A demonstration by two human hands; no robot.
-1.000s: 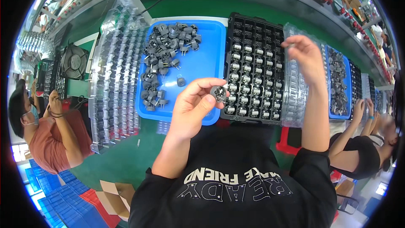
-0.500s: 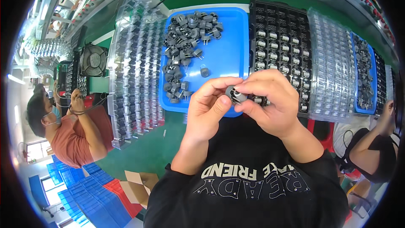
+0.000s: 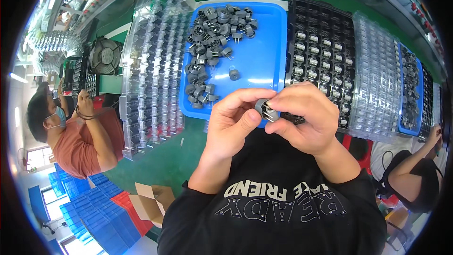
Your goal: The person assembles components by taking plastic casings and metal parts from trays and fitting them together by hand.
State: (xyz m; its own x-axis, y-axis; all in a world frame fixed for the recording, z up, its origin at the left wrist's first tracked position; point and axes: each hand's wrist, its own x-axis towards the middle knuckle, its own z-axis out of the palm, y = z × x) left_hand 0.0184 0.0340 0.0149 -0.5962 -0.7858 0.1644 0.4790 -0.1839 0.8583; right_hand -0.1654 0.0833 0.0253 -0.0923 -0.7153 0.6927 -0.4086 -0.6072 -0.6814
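Note:
A small round grey plug part with metal pins (image 3: 267, 111) is pinched between my two hands, just in front of the blue tray's near edge. Thumb and fingers of my left hand (image 3: 230, 125) hold its left side. From the right, the thumb and forefinger of my right hand (image 3: 307, 119) close on its other side by the pins. Several similar grey plug parts (image 3: 212, 35) lie heaped along the left of the blue tray (image 3: 262, 28). One single grey plug part (image 3: 234, 74) sits apart on the tray, just beyond my hands.
A black tray (image 3: 322, 9) with rows of shiny metal cylinders adjoins on the right, then stacked clear trays (image 3: 373, 75) and another blue tray (image 3: 419, 92). Clear trays (image 3: 153, 66) stand left. A fan (image 3: 105, 56), an open carton (image 3: 152, 203) and people working are on either side.
The plug part has tilted a little between my fingers, so its pins show more plainly. Both hands keep their hold. The whole view has shifted slightly, the trays moving right and up.

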